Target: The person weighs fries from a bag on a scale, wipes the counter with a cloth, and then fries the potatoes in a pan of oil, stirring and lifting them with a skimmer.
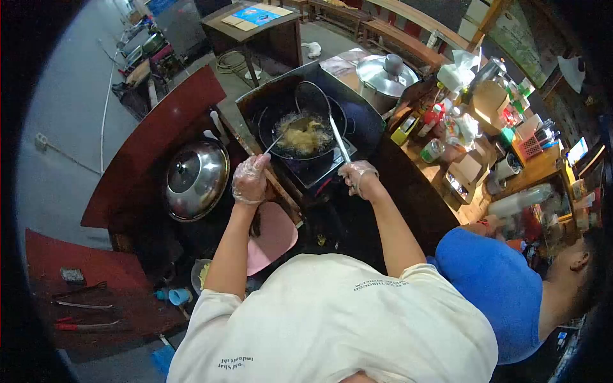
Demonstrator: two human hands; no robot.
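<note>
My left hand (250,179), in a clear plastic glove, grips a thin metal utensil (273,145) whose far end dips into the frying food. In my right hand (359,179), also gloved, is the long handle of a round skimmer (313,100); its hoop is raised over the far side of the wok. Golden food (303,138) bubbles in oil in the dark wok (263,131). Below the wok is a stove (324,177), with dark metal shields (364,121) around its far side.
To the left rests a domed metal lid (199,182) near a red panel (153,143). A pink board (274,241) lies by my left forearm. A lidded pot (382,80) stands back right, beside a crowded wooden counter (434,175). A person in blue (491,281) is close on my right.
</note>
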